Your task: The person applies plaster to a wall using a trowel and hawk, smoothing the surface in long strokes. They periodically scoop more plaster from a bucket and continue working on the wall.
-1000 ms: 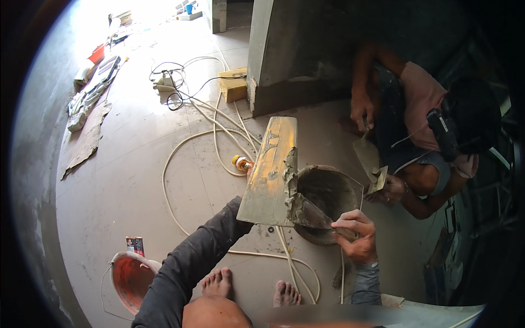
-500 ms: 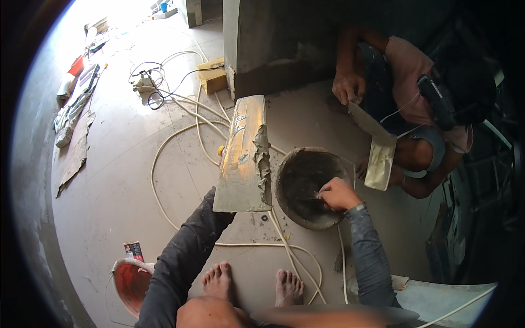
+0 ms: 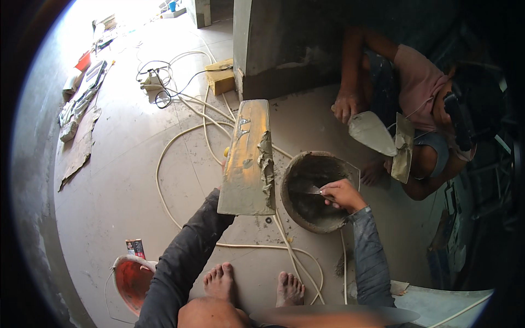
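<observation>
My left hand [image 3: 220,190], mostly hidden, holds up a long board [image 3: 243,177] with grey plaster clumped along its right edge and worn orange patches on its face. Beside it on the floor stands a dark bucket [image 3: 299,216] caked with mortar. My right hand [image 3: 340,194] is closed round the handle of a small trowel [image 3: 314,191], its blade inside the bucket. Across from me a crouching person in pink [image 3: 421,76] holds a pointed trowel [image 3: 372,134] over a narrow plaster-coated board [image 3: 403,148].
Cables [image 3: 180,123] loop over the tiled floor [image 3: 117,199], near a power strip [image 3: 150,82] and a yellow block [image 3: 219,82]. A wall [image 3: 279,49] rises behind. An orange bucket [image 3: 134,281] lies lower left. Tools and cardboard [image 3: 82,142] line the left side.
My right hand and trowel have left the board's edge and dropped into the bucket. My board has shifted left and up in view. The other person's trowel and board are now raised closer together.
</observation>
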`<state>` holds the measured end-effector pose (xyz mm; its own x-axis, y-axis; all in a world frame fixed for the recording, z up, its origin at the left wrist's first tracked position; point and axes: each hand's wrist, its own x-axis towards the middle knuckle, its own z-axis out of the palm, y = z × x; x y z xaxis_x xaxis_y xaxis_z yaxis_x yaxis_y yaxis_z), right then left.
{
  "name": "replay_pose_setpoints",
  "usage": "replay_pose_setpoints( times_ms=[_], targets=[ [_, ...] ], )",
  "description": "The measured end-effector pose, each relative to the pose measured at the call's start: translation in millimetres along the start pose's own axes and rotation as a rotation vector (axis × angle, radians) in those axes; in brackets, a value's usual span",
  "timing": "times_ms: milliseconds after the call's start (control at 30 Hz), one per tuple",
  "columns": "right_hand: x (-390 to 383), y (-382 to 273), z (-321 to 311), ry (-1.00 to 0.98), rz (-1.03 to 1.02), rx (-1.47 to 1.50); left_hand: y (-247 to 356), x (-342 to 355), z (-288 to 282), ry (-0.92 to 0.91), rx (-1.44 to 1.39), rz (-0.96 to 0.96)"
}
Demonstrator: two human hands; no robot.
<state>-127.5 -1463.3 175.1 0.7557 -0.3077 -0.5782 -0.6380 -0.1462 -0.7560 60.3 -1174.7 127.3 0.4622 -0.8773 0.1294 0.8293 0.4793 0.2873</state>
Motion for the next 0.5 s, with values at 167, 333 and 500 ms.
replay_pose_setpoints(
  times_ms=[167,333,500],
  targets=[
    [-59.7,-7.3,-8.5,0.035,-0.144,0.120,-3.8,4.6,2.6,-0.011,-0.012,-0.016],
    [-106.8,-14.3,-2.6,0.032,-0.366,0.325,-16.0,4.9,7.1,-0.021,-0.064,-0.052],
    [-104.4,-24.2,23.6,0.278,-0.668,0.163,-38.6,6.6,12.7,-0.030,-0.110,-0.102]
  ],
)
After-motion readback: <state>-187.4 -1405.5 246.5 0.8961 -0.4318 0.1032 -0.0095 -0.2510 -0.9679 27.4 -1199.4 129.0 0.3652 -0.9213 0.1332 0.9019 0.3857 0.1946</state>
